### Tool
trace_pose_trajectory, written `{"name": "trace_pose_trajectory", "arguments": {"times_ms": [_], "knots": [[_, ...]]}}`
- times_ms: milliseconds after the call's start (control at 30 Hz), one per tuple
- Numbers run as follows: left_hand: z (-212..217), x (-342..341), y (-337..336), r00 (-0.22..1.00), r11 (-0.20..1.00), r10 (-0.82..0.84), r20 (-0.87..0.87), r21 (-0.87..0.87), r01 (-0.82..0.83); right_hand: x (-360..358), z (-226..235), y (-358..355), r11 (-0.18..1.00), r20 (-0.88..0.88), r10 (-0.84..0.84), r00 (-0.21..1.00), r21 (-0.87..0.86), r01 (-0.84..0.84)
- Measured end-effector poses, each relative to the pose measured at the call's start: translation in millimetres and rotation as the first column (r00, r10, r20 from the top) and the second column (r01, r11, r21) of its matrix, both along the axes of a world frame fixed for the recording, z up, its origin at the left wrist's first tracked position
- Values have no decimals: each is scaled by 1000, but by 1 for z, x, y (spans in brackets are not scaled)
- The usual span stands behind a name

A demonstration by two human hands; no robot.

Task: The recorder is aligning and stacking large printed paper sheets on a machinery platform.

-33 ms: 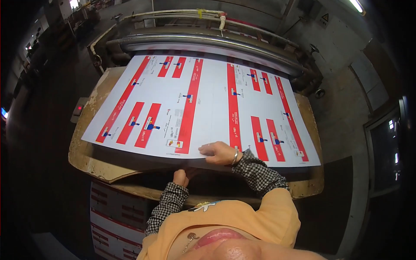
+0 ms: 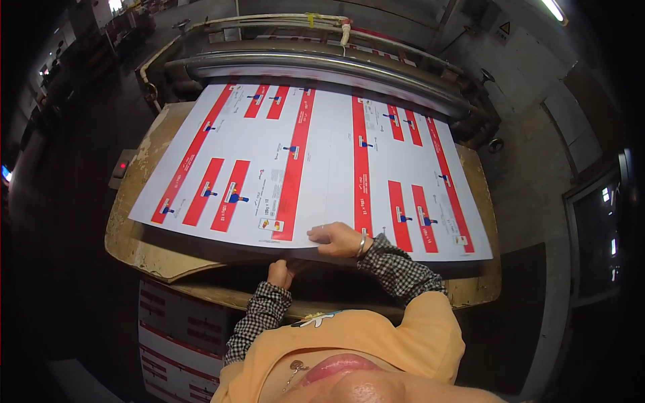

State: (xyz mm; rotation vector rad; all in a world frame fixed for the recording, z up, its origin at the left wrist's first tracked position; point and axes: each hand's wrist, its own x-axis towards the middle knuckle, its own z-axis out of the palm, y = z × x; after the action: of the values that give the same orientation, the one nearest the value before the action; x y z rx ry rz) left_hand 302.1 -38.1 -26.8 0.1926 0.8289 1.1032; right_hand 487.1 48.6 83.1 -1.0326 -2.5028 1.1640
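The printed sheet (image 2: pixel 329 168) lies over the board (image 2: pixel 127 248), far end at the roller (image 2: pixel 322 64). Toward the board's near edge, my right hand (image 2: pixel 339 240) rests on the sheet; my left hand (image 2: pixel 280 274) sits just below its edge. I cannot tell either grip. I should press lightly and evenly.

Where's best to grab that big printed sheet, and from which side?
Probably by the middle of the near edge of the printed sheet, from the side opposite the metal roller: that edge is free, with a dark gap below, while the far end reaches the roller.
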Motion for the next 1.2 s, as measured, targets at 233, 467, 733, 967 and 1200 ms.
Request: {"name": "trace_pose_trajectory", "arguments": {"times_ms": [233,467,733,967,1200], "knots": [[8,0,2,1000,997,3,15,83,-4,0,-27,8,996,73,-4,997,-87,10],[12,3,6,999,996,-21,32,84,18,-6,-71,58,953,76,-242,967,207,222],[-9,-5,-5,999,990,-40,-17,133,41,-17,-40,-16,951,406,0,914,282,-125],[-9,2,-1,1000,996,24,17,87,-26,2,20,17,977,-85,-54,995,-208,35],[-1,3,1,1000,999,15,-16,48,-14,-1,-10,-6,998,-14,-4,1000,-63,3]]}}
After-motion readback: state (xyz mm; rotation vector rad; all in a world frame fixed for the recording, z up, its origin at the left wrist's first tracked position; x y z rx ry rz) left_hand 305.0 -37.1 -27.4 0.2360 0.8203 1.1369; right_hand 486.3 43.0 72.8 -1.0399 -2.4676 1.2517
